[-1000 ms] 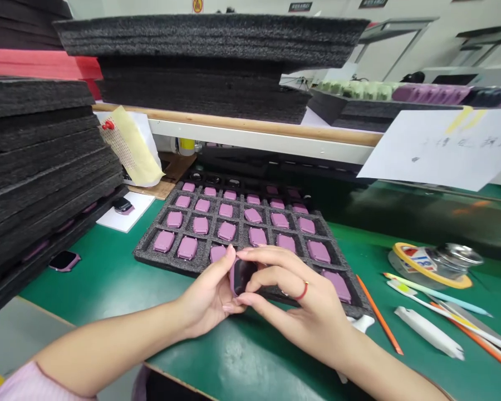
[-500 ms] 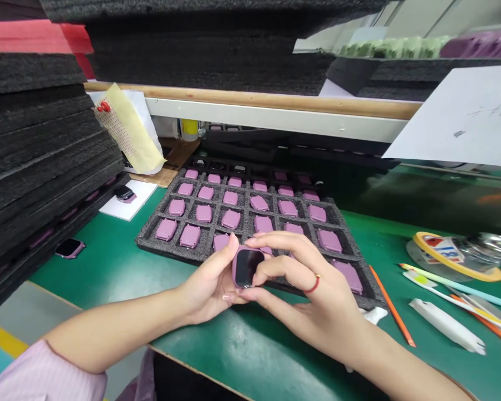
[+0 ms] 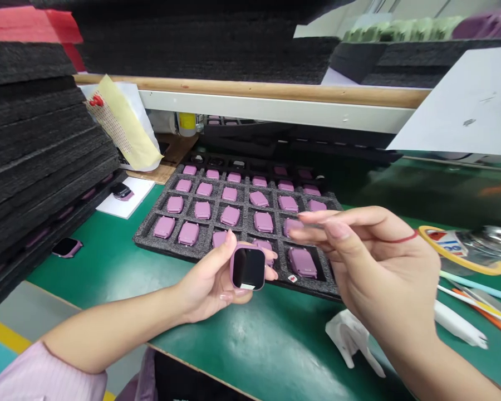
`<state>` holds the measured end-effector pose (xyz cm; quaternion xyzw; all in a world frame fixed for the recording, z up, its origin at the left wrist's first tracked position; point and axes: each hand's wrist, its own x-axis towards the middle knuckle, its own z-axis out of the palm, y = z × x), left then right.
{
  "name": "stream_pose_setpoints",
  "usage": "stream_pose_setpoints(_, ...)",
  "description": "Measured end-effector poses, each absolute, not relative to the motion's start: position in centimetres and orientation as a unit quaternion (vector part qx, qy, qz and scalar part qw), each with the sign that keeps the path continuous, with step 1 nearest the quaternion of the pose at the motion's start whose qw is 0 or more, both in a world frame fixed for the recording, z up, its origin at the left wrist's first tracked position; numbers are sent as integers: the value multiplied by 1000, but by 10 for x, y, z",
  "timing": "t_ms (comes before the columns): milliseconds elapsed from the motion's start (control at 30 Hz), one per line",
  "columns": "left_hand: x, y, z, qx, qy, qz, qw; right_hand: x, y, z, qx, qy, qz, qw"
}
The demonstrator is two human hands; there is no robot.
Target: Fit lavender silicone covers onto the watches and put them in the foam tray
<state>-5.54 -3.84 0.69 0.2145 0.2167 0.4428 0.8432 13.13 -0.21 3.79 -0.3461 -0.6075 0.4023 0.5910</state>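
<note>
My left hand (image 3: 215, 275) is closed around a purple smartwatch case (image 3: 249, 267), its black screen facing up. The thumb lies along its left edge and fingertips show at its right. A small whitish strip shows at the screen's lower edge. My right hand (image 3: 379, 267) is raised to the right of the watch, apart from it, over the tray's right side. Its fingers stretch leftward, slightly blurred, with the thumb in front of them; I see nothing held. Behind both hands lies a black foam tray (image 3: 150, 242) with purple watch cases in its compartments.
At left, a watch (image 3: 67, 247) lies beside foam trays (image 3: 33, 139) stacked high. Another watch (image 3: 122, 191) rests on white paper (image 3: 129, 207). A crumpled white tissue (image 3: 350, 334) is near my right wrist. A glass jar (image 3: 471, 250) and pens stand right. A shelf (image 3: 250, 108) crosses above.
My right hand has left the watch, moving right and slightly up, its fingers straighter. The left hand still holds the watch. The white tissue is now in fuller view.
</note>
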Motion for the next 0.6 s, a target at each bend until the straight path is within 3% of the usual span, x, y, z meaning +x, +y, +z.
stream_pose_setpoints(267, -56, -39, 9, 225, 211, 441, 843, 137, -6, 38, -317, -716, 226, 580)
stream_pose_setpoints(400, -56, -39, 9, 229, 212, 440, 842, 147, -8, 35, -246, -829, 124, 487)
stream_pose_setpoints(600, -55, -39, 11, 227, 224, 437, 841, 148, -30, 27, -208, -884, 135, 396)
